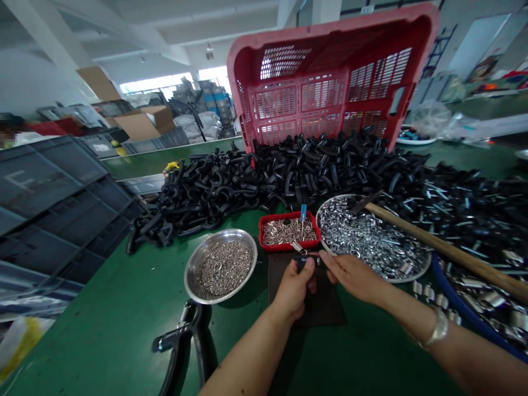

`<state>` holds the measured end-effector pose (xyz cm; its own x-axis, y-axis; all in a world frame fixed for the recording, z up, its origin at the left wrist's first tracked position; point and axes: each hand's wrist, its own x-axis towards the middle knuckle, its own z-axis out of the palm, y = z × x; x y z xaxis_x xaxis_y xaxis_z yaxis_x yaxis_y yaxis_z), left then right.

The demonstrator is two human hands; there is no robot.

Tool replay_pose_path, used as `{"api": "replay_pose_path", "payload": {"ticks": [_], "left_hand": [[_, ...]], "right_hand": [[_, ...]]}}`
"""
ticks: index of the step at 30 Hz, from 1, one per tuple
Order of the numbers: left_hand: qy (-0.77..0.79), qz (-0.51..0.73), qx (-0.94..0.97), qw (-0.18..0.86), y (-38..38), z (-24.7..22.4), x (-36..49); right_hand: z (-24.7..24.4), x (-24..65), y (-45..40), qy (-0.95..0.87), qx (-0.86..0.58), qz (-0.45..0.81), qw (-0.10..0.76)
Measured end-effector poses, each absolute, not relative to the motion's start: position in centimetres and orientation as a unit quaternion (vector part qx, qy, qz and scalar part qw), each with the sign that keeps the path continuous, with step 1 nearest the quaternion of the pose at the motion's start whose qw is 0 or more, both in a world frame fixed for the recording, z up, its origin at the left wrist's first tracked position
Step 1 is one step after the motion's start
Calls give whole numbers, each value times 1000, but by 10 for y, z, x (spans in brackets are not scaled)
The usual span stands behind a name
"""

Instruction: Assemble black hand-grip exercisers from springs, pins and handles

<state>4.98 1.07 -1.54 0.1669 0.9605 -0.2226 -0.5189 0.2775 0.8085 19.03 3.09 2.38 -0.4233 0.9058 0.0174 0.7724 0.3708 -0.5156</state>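
My left hand (293, 287) is closed around a small black part (306, 259), above a dark mat (325, 308). My right hand (350, 275) has its fingers pressed together at the right end of that part; what they pinch is too small to make out. A metal spring (297, 246) shows just beyond the fingertips. Past it lies a red tray (261, 242) of small metal pins, with a blue-topped tool (303, 213) standing in it. Left of my hands rests a steel bowl (190, 275) of tiny metal pieces with a few rings on top.
A black hand grip (181, 341) with a spring lies front left. A plate (412, 279) of metal rings, a wooden-handled hammer (445, 242) and a blue tray (466, 324) of springs sit right. Black handles (305, 170) pile behind, near a tipped red crate (330, 27). Grey crates (53, 187) stand left.
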Motion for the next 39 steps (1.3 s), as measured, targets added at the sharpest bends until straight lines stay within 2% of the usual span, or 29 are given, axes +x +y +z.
{"api": "replay_pose_path", "payload": {"ticks": [3, 4, 8, 12, 16, 20, 22, 25, 27, 29, 33, 36, 39], "left_hand": [[368, 522, 242, 731, 11, -13, 49], [367, 516, 239, 737, 12, -13, 49], [364, 501, 259, 741, 13, -14, 45], [356, 497, 216, 761, 14, -13, 42], [364, 481, 229, 765, 16, -12, 41], [367, 473, 232, 767, 17, -14, 43], [391, 472, 274, 741, 16, -16, 45], [455, 497, 404, 619, 12, -17, 46], [480, 483, 506, 529, 8, -14, 43], [487, 429, 601, 467, 6, -8, 37], [499, 281, 724, 384, 9, 3, 25], [499, 204, 777, 325, 16, 4, 18], [531, 234, 779, 239, 18, 1, 14]], "right_hand": [[19, 188, 32, -835, -524, 44, 162], [17, 187, 32, -838, -521, 21, 165], [14, 185, 32, -829, -528, 132, 129], [17, 185, 29, -833, -523, 35, 178], [17, 188, 26, -821, -528, 143, 160], [17, 184, 23, -802, -549, 93, 215], [18, 179, 21, -765, -568, 201, 227], [18, 175, 17, -643, -582, 464, 178], [17, 179, 15, -622, -571, 518, 141], [16, 187, 15, -699, -560, 419, 148], [13, 205, 24, -862, -456, 71, 208], [8, 206, 31, -920, -363, 11, 147], [-1, 196, 29, -914, -394, -9, 101]]}}
